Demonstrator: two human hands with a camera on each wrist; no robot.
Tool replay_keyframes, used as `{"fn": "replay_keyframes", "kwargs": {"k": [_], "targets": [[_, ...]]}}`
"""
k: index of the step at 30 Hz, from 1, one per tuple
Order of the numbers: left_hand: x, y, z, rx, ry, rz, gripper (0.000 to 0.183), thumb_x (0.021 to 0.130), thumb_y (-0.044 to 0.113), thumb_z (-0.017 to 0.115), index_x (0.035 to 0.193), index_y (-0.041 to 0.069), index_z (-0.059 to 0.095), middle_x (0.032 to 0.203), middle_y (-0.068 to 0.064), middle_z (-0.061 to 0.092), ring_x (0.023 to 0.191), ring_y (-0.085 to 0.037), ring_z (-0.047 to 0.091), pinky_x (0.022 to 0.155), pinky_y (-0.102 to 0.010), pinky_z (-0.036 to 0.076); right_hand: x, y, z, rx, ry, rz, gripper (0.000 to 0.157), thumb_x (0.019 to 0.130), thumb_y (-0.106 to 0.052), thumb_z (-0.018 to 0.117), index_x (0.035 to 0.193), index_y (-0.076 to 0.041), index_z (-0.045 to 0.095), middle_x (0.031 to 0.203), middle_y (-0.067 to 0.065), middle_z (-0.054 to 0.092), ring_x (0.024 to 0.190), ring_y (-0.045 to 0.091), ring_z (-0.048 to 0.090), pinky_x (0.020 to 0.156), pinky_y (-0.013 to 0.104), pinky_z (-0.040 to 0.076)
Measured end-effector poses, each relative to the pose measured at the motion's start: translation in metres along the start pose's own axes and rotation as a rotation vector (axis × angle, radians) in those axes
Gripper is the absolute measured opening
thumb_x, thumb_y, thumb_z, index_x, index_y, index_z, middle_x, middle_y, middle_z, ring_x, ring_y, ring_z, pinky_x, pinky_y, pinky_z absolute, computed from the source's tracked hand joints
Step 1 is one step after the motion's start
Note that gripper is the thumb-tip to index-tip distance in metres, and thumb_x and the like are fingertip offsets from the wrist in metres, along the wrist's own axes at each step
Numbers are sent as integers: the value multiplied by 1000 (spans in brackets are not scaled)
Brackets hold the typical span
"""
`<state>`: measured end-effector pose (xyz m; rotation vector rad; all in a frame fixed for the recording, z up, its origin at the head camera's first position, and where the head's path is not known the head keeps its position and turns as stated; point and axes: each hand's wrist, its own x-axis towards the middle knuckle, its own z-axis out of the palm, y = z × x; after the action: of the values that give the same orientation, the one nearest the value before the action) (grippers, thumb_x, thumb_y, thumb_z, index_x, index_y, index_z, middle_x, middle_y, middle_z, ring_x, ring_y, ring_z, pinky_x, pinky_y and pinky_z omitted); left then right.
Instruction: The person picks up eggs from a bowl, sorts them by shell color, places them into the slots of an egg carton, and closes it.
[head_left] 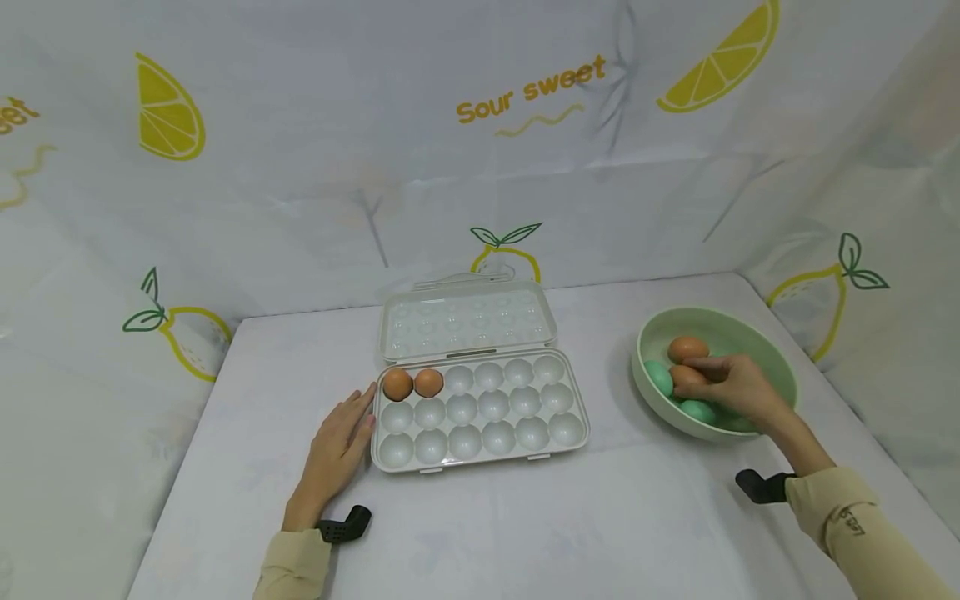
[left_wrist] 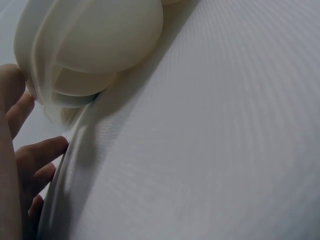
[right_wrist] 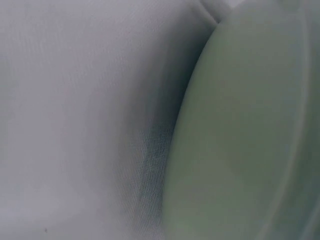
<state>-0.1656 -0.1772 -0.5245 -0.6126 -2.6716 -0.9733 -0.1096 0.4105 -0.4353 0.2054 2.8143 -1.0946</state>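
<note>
Inside a light green bowl, my right hand pinches a brown egg between thumb and fingers. Another brown egg and green eggs lie around it; part of the bowl's contents is hidden under the hand. My left hand rests at the left edge of a white egg tray, fingers fairly straight, thumb against its side. Two brown eggs sit in the tray's back row at the left. The left wrist view shows the tray's underside by the fingers. Only the bowl's outer wall shows in the right wrist view.
The tray's clear lid lies folded back behind it. A white cloth covers the table. Behind stands a white curtain with lemon prints, close to the table's back edge.
</note>
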Motion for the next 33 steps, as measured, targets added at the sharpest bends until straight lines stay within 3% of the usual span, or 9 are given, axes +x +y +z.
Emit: {"fn": "replay_keyframes", "kwargs": {"k": [9,14,16,18,21,25,33], "targets": [[-1,0,1,-9,-3,0,49,105,19,52,154,13,47,152,-13,56,142,-43,50,122,-60,33,-6,1,0,19,79,-35,64,92,-26,78,136,14,56,130,38,62,90,-26,44,72,3,46],[0,0,0,-3,-3,-1,49,106,19,52,154,13,47,152,-13,56,142,-43,50,121,-61,33,-9,0,1,57,150,-78,60,90,-22,80,136,10,59,132,35,61,91,-26,46,73,1,43],[0,0,0,-5,-7,-4,49,106,20,52,154,13,47,152,-13,56,142,-43,50,121,-61,33,-10,-1,1,66,181,-93,59,88,-22,82,135,7,61,128,17,70,92,-26,47,73,1,43],[0,0,-1,-4,-9,-7,49,106,20,52,154,13,47,152,-13,56,142,-43,49,122,-61,33,-11,-2,1,77,201,-99,60,88,-24,83,136,4,62,128,8,70,94,-26,48,74,1,44],[0,0,-1,-5,-14,-12,49,106,20,51,154,13,46,153,-13,55,143,-43,49,122,-60,32,-13,-4,2,122,245,-122,59,86,-22,84,135,4,63,118,-23,66,97,-26,50,76,-1,46],[0,1,-1,0,-16,-14,49,106,21,51,155,14,46,153,-13,55,143,-42,49,123,-60,32,-13,-7,8,227,321,-199,54,84,-8,84,130,11,63,107,-39,63,98,-24,57,78,-1,51],[0,1,0,-8,-6,-5,49,106,21,51,155,15,46,153,-13,55,143,-43,49,122,-61,33,-11,-27,20,327,429,-282,49,82,3,82,128,12,65,111,-35,67,100,-17,64,79,3,55]]}}
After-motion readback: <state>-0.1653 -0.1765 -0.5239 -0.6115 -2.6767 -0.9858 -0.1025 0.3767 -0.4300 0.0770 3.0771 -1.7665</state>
